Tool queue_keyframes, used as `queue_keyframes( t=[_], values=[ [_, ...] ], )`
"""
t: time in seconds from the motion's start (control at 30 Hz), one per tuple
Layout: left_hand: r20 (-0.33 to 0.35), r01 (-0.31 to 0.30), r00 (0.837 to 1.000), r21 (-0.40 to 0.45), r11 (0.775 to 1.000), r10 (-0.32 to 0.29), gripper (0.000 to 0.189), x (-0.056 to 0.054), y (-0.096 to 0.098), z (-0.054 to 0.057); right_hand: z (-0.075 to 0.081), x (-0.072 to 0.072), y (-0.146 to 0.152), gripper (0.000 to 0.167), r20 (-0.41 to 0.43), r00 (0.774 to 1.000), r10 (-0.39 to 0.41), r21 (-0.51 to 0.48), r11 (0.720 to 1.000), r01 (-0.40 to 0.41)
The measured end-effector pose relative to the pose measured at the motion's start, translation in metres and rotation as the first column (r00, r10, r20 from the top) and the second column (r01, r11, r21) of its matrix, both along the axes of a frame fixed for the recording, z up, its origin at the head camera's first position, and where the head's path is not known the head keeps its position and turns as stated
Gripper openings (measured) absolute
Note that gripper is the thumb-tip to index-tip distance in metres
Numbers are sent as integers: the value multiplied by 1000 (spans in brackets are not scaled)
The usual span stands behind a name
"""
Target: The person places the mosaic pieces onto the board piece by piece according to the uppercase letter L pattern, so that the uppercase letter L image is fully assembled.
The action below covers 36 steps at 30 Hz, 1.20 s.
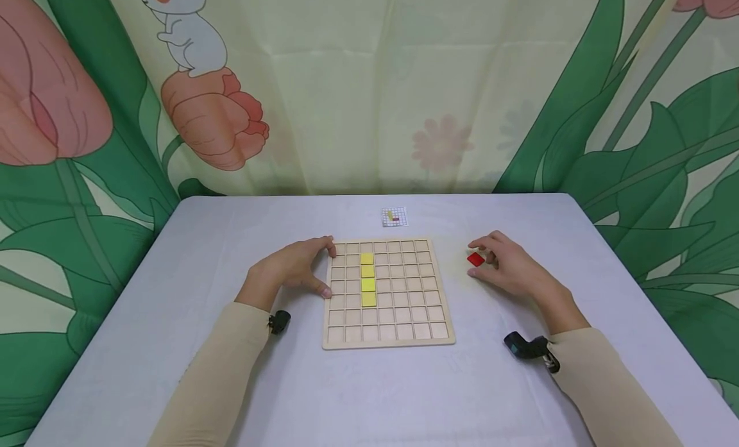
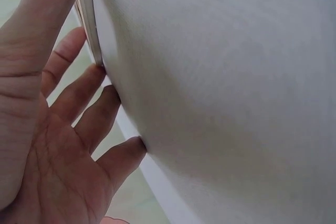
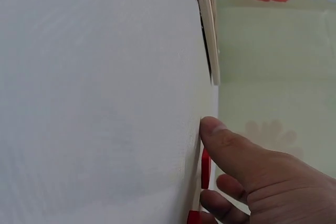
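Observation:
A square wooden grid board (image 1: 388, 345) lies on the table, with several yellow tiles (image 1: 368, 285) in one column of its cells. At its left edge, my left hand (image 1: 291, 265) touches the rim with thumb and fingertips spread apart. The left wrist view shows those fingers (image 2: 86, 121) fairly straight along the tabletop. To the right of the board, my right hand (image 1: 508, 264) is over a red tile (image 1: 476, 259), thumb and fingers parted around it. In the right wrist view, this red tile (image 3: 206, 169) lies flat beside the thumb; a second red piece (image 3: 193, 217) shows below, near the fingers.
A small printed card (image 1: 394, 217) with a coloured grid pattern lies behind the board. The white-covered table (image 1: 381, 396) ends at a patterned curtain (image 1: 358, 113). A dark camera is strapped to each wrist.

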State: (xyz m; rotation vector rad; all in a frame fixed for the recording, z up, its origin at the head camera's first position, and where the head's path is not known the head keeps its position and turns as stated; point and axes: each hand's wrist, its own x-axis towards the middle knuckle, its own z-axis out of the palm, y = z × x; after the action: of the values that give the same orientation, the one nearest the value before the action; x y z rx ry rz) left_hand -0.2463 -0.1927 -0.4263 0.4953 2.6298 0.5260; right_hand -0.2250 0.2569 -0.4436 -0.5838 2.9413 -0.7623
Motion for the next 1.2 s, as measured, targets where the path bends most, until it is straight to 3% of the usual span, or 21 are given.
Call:
queue_keyframes(
  t=[0.33, 0.53, 0.93, 1.2],
  values=[
    [5, 0, 1000, 9, 1000, 0, 84, -1, 1, 2, 3, -6, -4, 46, 36, 999, 12, 44, 999, -13],
    [15, -8, 1000, 7, 1000, 8, 83, -1, 1, 3, 5, -6, -7, 42, 48, 998, 49, 15, 999, -50],
    [1, -16, 1000, 6, 1000, 16, 84, 0, 1, 2, 1, -6, -14, 31, -35, 986, 164, -162, 972, -168],
    [5, -15, 1000, 4, 1000, 15, 83, 2, 2, 3, 5, -3, -27, 32, -5, 986, 164, -233, 959, -161]
  ],
)
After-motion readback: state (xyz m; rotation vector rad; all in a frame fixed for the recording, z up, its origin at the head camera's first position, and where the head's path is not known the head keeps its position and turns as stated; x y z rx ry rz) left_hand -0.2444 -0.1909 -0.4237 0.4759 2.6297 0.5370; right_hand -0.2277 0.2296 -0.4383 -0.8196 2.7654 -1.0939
